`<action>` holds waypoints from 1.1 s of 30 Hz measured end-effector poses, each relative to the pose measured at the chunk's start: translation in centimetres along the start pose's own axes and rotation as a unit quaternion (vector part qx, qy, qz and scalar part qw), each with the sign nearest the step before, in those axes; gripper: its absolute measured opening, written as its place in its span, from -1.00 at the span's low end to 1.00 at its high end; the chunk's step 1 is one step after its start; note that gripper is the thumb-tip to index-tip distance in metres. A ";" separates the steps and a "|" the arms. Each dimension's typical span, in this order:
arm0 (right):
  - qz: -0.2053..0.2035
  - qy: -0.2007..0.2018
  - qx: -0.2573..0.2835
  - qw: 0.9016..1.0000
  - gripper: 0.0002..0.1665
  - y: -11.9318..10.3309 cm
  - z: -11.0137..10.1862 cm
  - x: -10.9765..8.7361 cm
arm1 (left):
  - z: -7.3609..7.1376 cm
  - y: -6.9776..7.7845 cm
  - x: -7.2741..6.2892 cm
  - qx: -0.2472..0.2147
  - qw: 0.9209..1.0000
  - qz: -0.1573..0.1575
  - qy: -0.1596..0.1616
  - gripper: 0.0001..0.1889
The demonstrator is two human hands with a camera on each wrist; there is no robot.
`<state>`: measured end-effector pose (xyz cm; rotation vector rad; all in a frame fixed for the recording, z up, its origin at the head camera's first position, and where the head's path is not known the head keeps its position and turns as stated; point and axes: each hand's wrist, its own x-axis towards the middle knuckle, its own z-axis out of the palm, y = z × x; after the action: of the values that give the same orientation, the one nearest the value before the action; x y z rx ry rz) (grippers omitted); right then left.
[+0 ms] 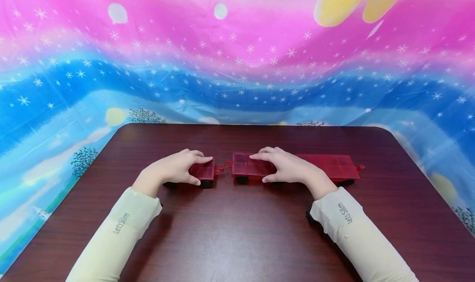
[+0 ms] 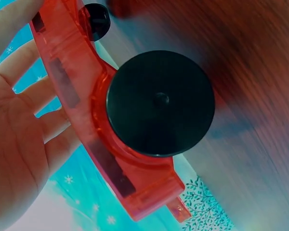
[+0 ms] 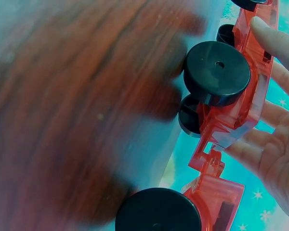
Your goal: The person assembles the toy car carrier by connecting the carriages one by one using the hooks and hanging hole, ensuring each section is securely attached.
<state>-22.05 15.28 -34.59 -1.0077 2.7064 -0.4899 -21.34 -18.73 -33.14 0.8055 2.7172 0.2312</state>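
My left hand (image 1: 174, 166) grips a small translucent red toy train car (image 1: 204, 171), thumb on the near side and fingers over the far side. A large black wheel (image 2: 161, 103) shows on it in the left wrist view. My right hand (image 1: 283, 165) holds a second red toy wagon (image 1: 242, 165) the same way. The left car's coupling peg (image 1: 219, 170) lies close to the ring (image 1: 228, 165) on this wagon's front. Behind the right hand, a longer red wagon (image 1: 339, 166) is joined to the held one by a coupling (image 3: 214, 163).
All the cars stand in a line across a dark wooden table (image 1: 222, 224). The table's far edge runs behind them. A pink and blue patterned cloth (image 1: 237, 67) hangs around the back and sides.
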 end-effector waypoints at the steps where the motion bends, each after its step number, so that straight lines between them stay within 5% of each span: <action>1: 0.000 0.000 0.001 1.000 -0.14 0.0 0.0 0.0 | 0.0 0.0 0.0 -0.001 1.000 0.000 -0.001 -0.19; 33: 0.003 -0.004 0.004 1.000 -0.15 0.1 0.3 0.1 | 0.1 0.7 1.0 -0.005 1.000 0.022 0.006 -0.20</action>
<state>-22.08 15.24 -34.95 -0.9970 2.6975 -0.4929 -21.79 -17.61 -33.36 0.8637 2.7091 0.2610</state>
